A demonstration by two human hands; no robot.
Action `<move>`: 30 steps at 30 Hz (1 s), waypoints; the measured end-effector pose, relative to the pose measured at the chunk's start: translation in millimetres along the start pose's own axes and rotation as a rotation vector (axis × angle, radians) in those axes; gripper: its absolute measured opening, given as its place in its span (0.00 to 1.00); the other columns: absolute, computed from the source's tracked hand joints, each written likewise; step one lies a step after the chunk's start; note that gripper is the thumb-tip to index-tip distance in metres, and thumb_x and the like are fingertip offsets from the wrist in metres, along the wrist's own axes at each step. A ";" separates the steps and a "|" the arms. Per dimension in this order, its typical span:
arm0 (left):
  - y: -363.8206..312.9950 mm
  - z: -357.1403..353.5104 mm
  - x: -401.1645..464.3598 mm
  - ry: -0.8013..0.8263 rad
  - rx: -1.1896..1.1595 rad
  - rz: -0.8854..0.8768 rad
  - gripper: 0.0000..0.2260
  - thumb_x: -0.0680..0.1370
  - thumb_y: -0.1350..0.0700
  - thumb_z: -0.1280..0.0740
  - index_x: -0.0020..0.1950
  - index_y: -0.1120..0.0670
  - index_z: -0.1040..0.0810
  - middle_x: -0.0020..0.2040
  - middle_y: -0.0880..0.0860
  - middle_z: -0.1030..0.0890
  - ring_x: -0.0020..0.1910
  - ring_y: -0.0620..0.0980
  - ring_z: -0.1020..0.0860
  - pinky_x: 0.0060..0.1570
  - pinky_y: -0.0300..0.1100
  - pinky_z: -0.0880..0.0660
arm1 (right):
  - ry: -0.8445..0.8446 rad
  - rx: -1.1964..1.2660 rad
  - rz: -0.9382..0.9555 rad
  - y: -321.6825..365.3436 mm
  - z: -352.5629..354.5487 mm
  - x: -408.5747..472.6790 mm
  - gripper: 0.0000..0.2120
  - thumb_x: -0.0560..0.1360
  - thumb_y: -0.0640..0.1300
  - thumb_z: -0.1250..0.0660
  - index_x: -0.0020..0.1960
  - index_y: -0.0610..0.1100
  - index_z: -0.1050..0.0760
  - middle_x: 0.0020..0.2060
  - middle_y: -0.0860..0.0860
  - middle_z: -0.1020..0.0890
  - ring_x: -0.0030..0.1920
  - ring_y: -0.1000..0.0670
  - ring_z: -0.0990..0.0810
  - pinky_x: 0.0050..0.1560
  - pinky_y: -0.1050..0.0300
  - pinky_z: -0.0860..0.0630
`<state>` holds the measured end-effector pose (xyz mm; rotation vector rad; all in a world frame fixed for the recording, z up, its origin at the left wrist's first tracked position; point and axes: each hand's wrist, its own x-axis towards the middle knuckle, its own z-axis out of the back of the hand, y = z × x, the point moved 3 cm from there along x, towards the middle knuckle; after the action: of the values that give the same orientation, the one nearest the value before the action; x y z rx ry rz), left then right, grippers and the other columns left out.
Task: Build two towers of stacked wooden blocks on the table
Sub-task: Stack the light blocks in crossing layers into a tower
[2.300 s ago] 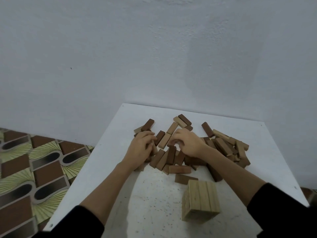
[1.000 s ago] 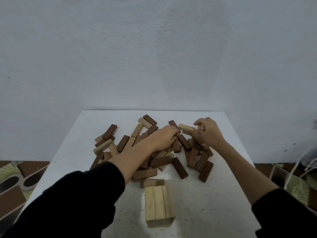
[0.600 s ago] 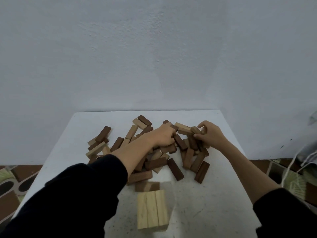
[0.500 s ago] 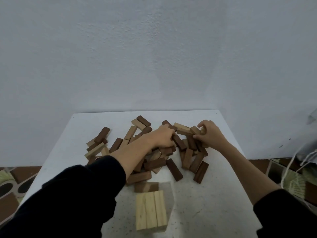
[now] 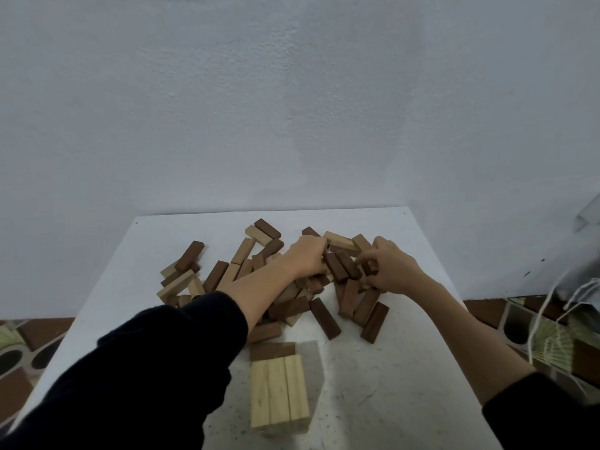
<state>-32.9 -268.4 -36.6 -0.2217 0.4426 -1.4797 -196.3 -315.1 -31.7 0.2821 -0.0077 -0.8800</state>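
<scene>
white table (image 5: pixel 136 287) against a pale wall, loose wooden blocks (image 5: pixel 227 271) heaped mid-table. i've got my left hand (image 5: pixel 308 256) curled into the pile, my right hand (image 5: pixel 391 271) pinching a dark block (image 5: pixel 370 267). light tower (image 5: pixel 279 393) stands nearer me, apart.

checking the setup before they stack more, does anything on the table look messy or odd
Only the loose blocks: they lie jumbled in a heap at all angles, some overlapping, with both hands in it. The light stack near the front looks neat.
</scene>
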 end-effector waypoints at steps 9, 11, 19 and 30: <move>-2.3 0.4 3.1 0.028 0.020 0.077 0.09 0.73 0.59 0.31 0.50 0.55 0.29 0.51 0.55 0.21 0.48 0.51 0.28 0.45 0.45 0.36 | 0.157 -0.206 0.049 7.0 -3.8 9.2 0.15 0.74 0.47 0.33 0.60 0.48 0.25 0.49 0.50 0.38 0.55 0.47 0.34 0.46 0.57 0.35; 0.9 -0.1 4.6 0.042 -0.009 0.105 0.12 0.72 0.58 0.29 0.53 0.57 0.26 0.52 0.55 0.21 0.48 0.51 0.28 0.43 0.44 0.36 | 0.156 -0.189 0.042 7.0 -3.0 10.2 0.13 0.75 0.43 0.34 0.59 0.46 0.26 0.49 0.50 0.38 0.56 0.47 0.34 0.46 0.57 0.34; 10.6 1.3 5.7 0.128 -0.139 0.111 0.16 0.70 0.55 0.25 0.54 0.56 0.24 0.48 0.50 0.25 0.49 0.50 0.28 0.50 0.45 0.32 | 0.194 -0.164 0.034 8.2 1.0 4.8 0.11 0.74 0.38 0.36 0.56 0.42 0.25 0.53 0.47 0.36 0.51 0.50 0.38 0.44 0.57 0.35; 11.8 39.8 -10.5 0.046 -0.357 0.036 0.11 0.72 0.61 0.27 0.38 0.55 0.29 0.41 0.49 0.23 0.40 0.46 0.25 0.38 0.36 0.29 | 0.012 0.175 -0.049 10.3 25.6 3.3 0.12 0.71 0.33 0.37 0.36 0.45 0.37 0.35 0.52 0.31 0.37 0.50 0.32 0.36 0.58 0.32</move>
<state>-5.9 -261.9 -4.0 -0.4609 0.7444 -1.3653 -189.5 -317.5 -4.9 0.4525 -0.0670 -0.9280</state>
